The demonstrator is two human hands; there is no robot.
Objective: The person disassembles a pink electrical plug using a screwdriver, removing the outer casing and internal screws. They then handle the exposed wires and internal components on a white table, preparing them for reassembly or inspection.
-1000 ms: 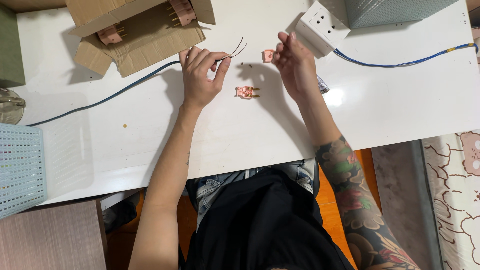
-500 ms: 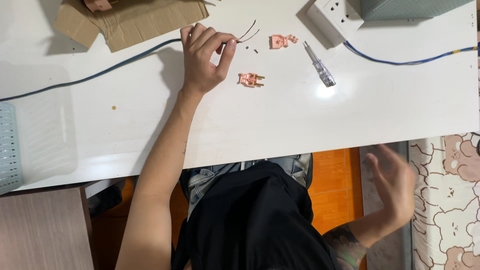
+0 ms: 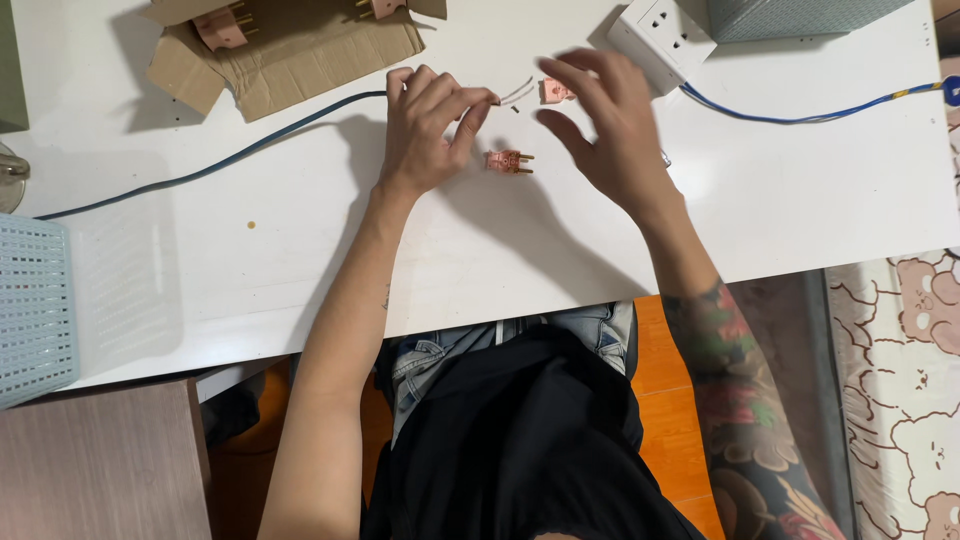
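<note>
My left hand (image 3: pixel 430 125) pinches the end of a dark blue cable (image 3: pixel 215 168) on the white table (image 3: pixel 400 260). The cable's bare wire strands (image 3: pixel 517 93) stick out past my fingertips to the right. My right hand (image 3: pixel 605 125) hovers over the table with its fingers spread and nothing in it. It is just right of a pink plug part (image 3: pixel 551 92). A pink plug with two brass pins (image 3: pixel 508 161) lies between my hands, touched by neither.
An opened cardboard box (image 3: pixel 300 55) with pink plugs sits at the back left. A white power strip (image 3: pixel 663 35) with a blue cord (image 3: pixel 810 117) lies at the back right beside a grey-green box (image 3: pixel 800 15). A pale blue perforated basket (image 3: pixel 35 310) stands at the left edge.
My right hand, which had dropped off the table to the lower right, has come back over the table next to the pink plug part. My left hand still holds the cable end.
</note>
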